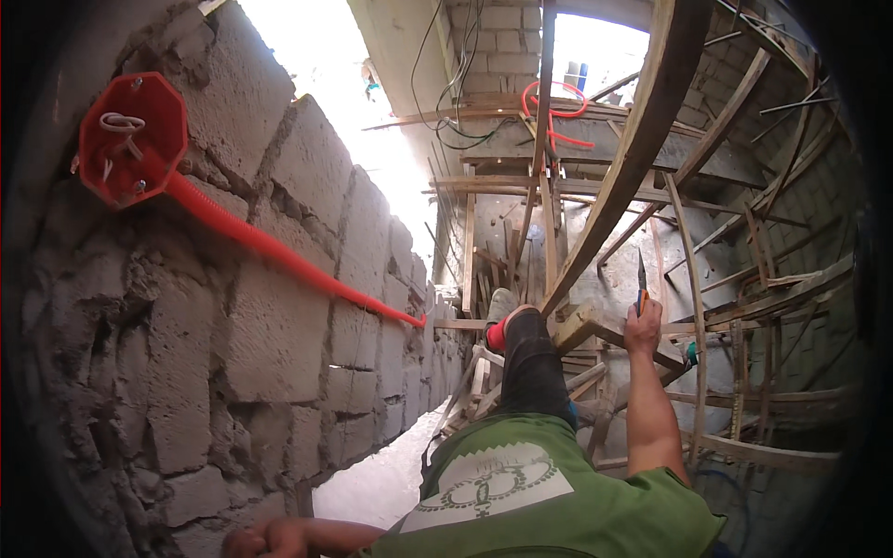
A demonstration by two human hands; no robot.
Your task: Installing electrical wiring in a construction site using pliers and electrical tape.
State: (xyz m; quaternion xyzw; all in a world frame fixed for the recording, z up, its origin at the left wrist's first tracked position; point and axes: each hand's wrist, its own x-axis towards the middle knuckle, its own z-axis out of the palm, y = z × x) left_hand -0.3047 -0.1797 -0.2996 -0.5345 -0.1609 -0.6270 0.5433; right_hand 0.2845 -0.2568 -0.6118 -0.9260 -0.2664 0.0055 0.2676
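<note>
My right hand [644, 327] is closed around the handles of pliers [642, 279] with slim dark jaws pointing away from me. Orange and blue show on the handles beside my fingers. Low at the left, by the rough block wall [279, 325], is my left hand [256, 539]. Its fingers are curled, and shadow and the picture's edge hide whatever they may hold. Above it on the wall sits a red octagonal junction box [133, 153] with white wire ends inside. From the box a red corrugated conduit [298, 270] slopes down along the wall to the right.
Timber beams and poles [642, 139] cross in front and at the right as scaffolding. My shoe [502, 305] is among the timbers, above a lower floor. Red conduit [558, 102] lies looped on a far ledge; dark cables [456, 93] hang near it.
</note>
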